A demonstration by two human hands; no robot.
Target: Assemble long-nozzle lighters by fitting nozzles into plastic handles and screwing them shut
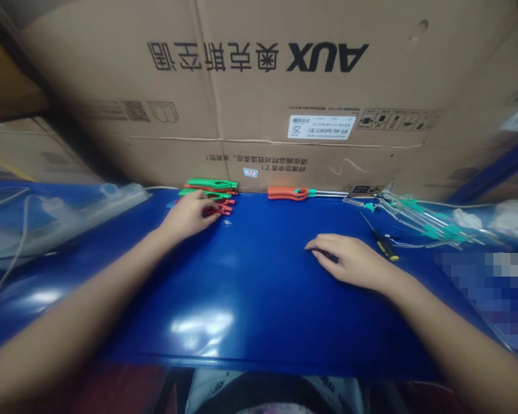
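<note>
My left hand reaches to a row of lighter handles at the back of the table, its fingers closed on a red lighter handle. Beyond it lie green handles and other orange-red ones, partly covered by my hand. A few tiny white pins lie just right of these fingers. My right hand hovers over or rests on the blue table, holding nothing, with thumb and fingers apart. An orange long-neck lighter with a teal collar and metal tube lies farther back, between the hands.
A big cardboard box walls off the back. Right of my right hand lie a screwdriver and a pile of metal tubes with teal parts. At left are a clear plastic-covered object and a white cable. The blue table has a near edge.
</note>
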